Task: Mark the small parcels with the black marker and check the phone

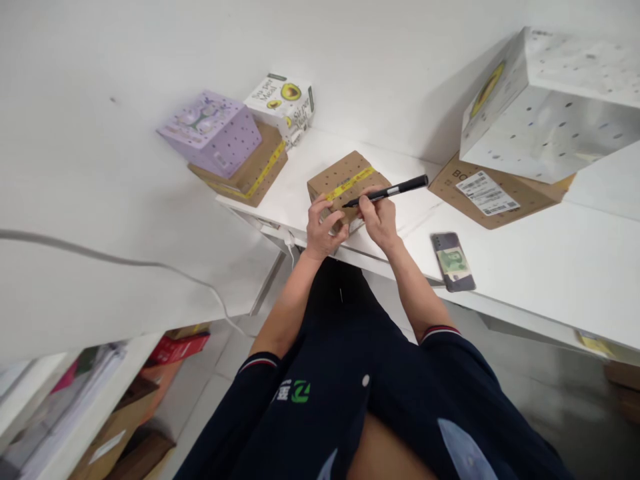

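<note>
A small brown cardboard box [334, 179] with yellow tape across its top sits near the front edge of the white table. My left hand [324, 230] grips its near left corner, thumb and fingers bent against the top and side. In my right hand [380, 217] is a black marker [405, 186], pinched between thumb and fingers. The marker's tip rests at or just above the box top, between my hands; contact is hard to tell. Part of the box's near side is hidden behind my fingers.
To the left, a purple box [215, 130] lies on a taped carton [265, 167], beside a white avocado-print box [285, 100]. At right, a large white box [555, 107] stands on a labelled carton [530, 197]. A phone [453, 261] lies near the table edge. A cable [150, 263] hangs at left.
</note>
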Demonstrator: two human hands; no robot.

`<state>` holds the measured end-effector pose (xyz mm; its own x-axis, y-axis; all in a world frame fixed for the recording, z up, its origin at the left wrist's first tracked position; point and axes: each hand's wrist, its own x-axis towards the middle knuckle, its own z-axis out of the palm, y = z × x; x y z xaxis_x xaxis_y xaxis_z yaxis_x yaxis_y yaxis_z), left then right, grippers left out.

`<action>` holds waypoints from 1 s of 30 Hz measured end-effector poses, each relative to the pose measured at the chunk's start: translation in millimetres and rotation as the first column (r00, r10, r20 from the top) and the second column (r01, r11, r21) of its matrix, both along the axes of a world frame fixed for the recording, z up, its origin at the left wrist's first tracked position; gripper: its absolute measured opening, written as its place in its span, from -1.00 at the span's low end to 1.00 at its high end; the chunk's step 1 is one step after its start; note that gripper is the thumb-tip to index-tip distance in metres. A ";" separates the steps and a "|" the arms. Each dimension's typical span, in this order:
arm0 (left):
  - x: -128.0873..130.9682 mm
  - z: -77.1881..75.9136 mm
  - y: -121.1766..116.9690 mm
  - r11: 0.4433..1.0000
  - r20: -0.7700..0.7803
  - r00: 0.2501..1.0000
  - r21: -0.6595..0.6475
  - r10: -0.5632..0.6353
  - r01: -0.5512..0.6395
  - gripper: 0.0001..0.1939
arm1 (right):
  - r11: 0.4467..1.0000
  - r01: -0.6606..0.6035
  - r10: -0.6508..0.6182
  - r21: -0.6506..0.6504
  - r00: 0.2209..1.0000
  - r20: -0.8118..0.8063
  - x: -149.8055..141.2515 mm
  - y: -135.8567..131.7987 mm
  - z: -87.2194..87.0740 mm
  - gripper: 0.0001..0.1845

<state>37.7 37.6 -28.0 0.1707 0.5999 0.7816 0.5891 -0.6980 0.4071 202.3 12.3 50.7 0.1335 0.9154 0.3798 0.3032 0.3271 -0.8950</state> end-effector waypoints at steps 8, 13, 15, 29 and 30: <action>-0.8 -2.4 2.2 0.999 0.039 0.999 0.028 -0.036 0.035 -0.80 | 1.000 0.023 -0.023 0.005 0.999 -0.036 0.9 -0.4 -9.3 -0.48; 0.0 -0.9 1.3 0.995 0.046 0.998 0.090 -0.044 0.040 -0.80 | 0.999 0.020 -0.020 0.030 1.000 0.022 1.3 -1.3 -6.1 -0.50; 0.1 -1.4 1.0 0.997 0.033 0.999 0.073 -0.032 0.030 -0.80 | 0.999 0.018 -0.019 0.034 0.999 0.041 2.2 -1.8 -4.6 -0.49; 0.8 0.4 1.0 0.992 0.082 0.994 0.102 -0.078 0.070 -0.78 | 1.000 0.016 -0.017 0.018 0.998 0.068 2.4 0.4 -3.7 -0.48; 1.0 0.6 0.9 0.991 0.084 0.993 0.112 -0.078 0.068 -0.78 | 1.000 0.008 -0.009 0.017 0.998 0.061 2.9 0.3 -3.3 -0.48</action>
<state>38.7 38.5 -27.3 0.1383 0.4989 0.8556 0.5003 -0.7807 0.3744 205.2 12.6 47.4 0.1174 0.9079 0.4023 0.3601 0.3386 -0.8693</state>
